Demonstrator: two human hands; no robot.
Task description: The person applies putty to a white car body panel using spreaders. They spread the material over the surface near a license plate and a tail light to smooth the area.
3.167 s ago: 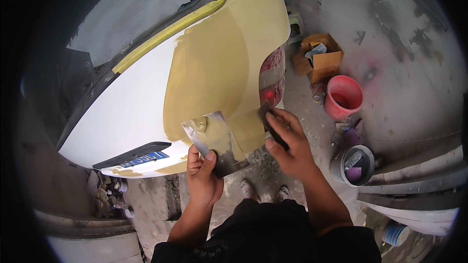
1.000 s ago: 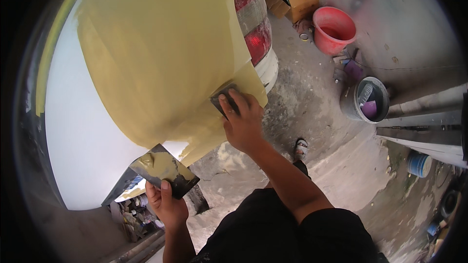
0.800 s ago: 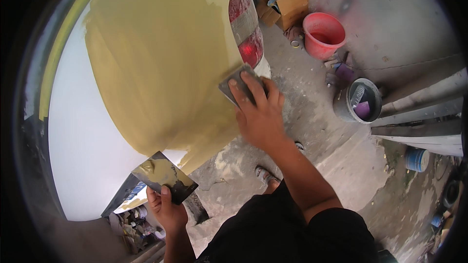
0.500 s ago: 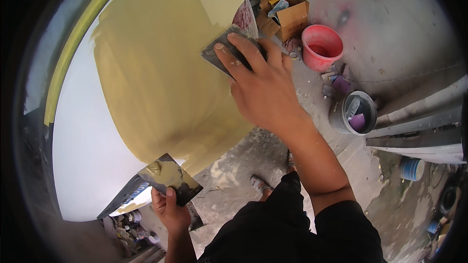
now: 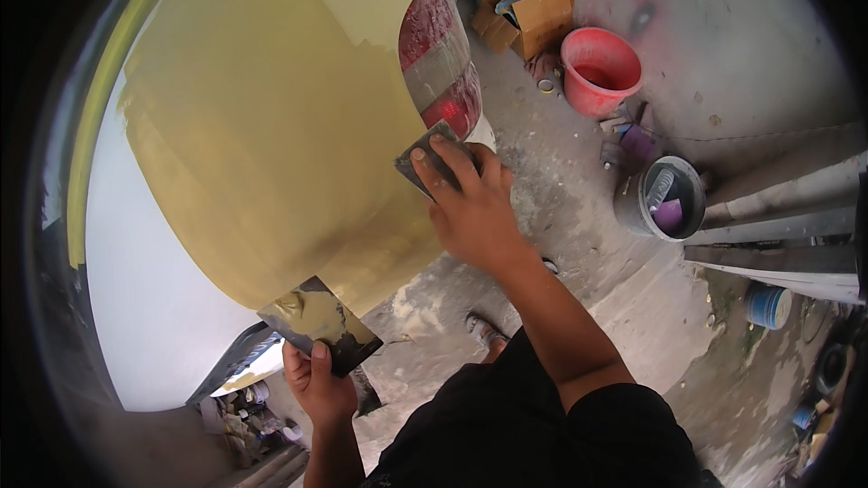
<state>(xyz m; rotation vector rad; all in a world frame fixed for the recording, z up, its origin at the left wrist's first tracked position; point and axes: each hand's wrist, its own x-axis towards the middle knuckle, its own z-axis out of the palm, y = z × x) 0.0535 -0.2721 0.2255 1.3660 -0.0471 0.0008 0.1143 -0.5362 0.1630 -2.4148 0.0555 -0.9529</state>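
Note:
A car's white body panel (image 5: 136, 289) bears a broad coat of yellowish body filler (image 5: 262, 117). My right hand (image 5: 479, 221) is closed on a dark, flat putty spreader (image 5: 412, 159), its fingers pressed along the top. The spreader lies at the coat's right edge, just below a red and clear tail light (image 5: 432, 41). Lower down, my left hand (image 5: 318, 390) grips a dark square mixing plate (image 5: 348, 330) between thumb and fingers. Yellowish filler is smeared across much of that plate, which is held close to the panel's lower edge.
On the concrete floor to the right stand an open cardboard box (image 5: 542, 18), a red bucket (image 5: 601, 72) and a grey bucket (image 5: 665, 199) with a bottle inside. Farther right is a blue tin (image 5: 768, 305). Clutter (image 5: 249, 420) lies at the lower left.
My right hand has moved the spreader down along the panel's right side, and the tail light now shows above it. The left hand with the mixing plate has barely moved.

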